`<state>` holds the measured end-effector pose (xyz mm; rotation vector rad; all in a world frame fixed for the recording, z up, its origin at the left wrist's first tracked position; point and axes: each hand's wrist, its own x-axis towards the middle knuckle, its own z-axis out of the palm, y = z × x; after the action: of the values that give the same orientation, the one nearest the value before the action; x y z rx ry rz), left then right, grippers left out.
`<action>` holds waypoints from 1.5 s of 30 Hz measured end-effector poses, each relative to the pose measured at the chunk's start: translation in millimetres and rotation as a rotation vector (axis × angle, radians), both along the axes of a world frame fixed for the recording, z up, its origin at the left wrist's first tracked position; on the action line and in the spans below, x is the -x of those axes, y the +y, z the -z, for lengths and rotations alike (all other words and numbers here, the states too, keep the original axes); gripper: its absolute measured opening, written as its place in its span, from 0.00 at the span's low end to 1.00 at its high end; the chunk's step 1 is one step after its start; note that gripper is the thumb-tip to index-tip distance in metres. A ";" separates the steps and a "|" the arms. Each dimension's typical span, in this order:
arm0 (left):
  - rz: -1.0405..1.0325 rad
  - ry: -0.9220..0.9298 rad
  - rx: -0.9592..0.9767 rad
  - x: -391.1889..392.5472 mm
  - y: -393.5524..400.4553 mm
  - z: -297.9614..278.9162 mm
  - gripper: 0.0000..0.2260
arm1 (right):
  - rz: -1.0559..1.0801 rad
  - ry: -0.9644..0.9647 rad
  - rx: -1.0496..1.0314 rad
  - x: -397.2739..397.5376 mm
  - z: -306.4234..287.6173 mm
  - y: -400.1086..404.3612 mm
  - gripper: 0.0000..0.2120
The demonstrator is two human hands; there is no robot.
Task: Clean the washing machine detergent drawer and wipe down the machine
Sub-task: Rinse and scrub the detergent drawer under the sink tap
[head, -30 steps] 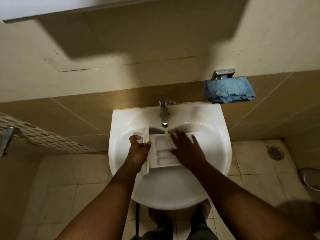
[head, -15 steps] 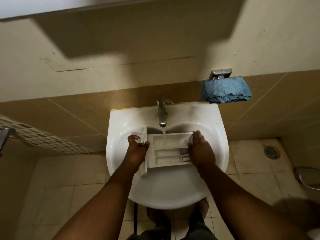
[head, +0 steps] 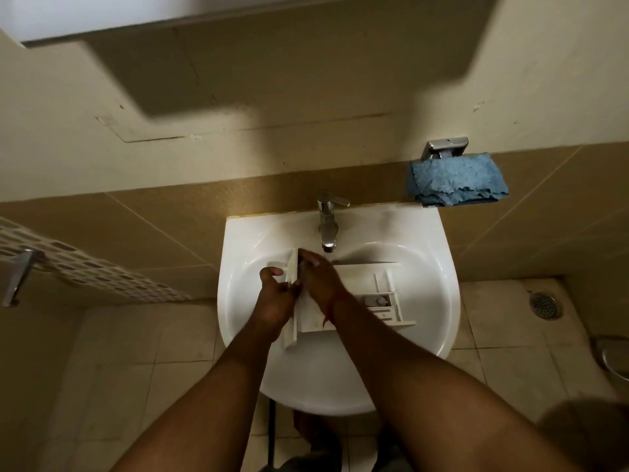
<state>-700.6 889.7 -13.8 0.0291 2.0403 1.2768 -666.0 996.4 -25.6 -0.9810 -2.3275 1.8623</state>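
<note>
The detergent drawer [head: 371, 301] is lying across the sink [head: 439, 301] under the tap [head: 328, 226]. The left hand [head: 275, 304] is gripping its front panel; the right hand [head: 320, 277] is resting flat-fingered inside. Light, stiff, slippery wet plastic, probably best gripped by that panel.

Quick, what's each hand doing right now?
Left hand: grips the front panel of the detergent drawer.
Right hand: open, fingers resting on the drawer's left end; holds nothing.
</note>
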 end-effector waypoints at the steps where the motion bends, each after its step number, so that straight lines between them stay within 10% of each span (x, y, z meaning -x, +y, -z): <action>1: -0.005 -0.003 -0.004 0.1 -0.7 0.2 0.18 | -0.100 -0.019 -0.105 -3.5 1.5 -7.4 0.20; 9: 0.004 0.027 0.011 0.4 -0.9 0.4 0.18 | -0.574 0.182 -0.925 -104.4 50.4 -16.6 0.30; 17: 0.021 0.041 0.038 2.6 -2.0 -1.2 0.18 | -0.530 -0.020 -0.712 -71.3 25.7 -24.7 0.33; 22: -0.001 0.002 -0.001 2.0 -2.2 -0.8 0.16 | -0.357 -0.058 -0.954 -118.4 41.3 23.9 0.24; 26: 0.003 0.001 -0.002 1.9 -0.9 -0.5 0.17 | -0.519 -0.357 -0.888 -99.4 19.9 52.2 0.26; 33: 0.000 0.033 0.008 1.2 -1.2 0.7 0.16 | -0.501 -0.243 -0.307 -45.0 9.5 18.9 0.19; 39: -0.011 -0.004 -0.010 2.0 -2.1 1.3 0.16 | -0.664 -0.599 -0.525 -84.8 24.9 92.7 0.33; 45: 0.003 0.004 -0.013 1.8 -2.1 0.5 0.16 | 0.167 -0.192 0.044 -26.5 5.9 61.1 0.10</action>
<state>-702.4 887.6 -14.3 0.0404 2.0345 1.2887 -639.5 1057.5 -31.5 -1.3702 -2.2269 1.8363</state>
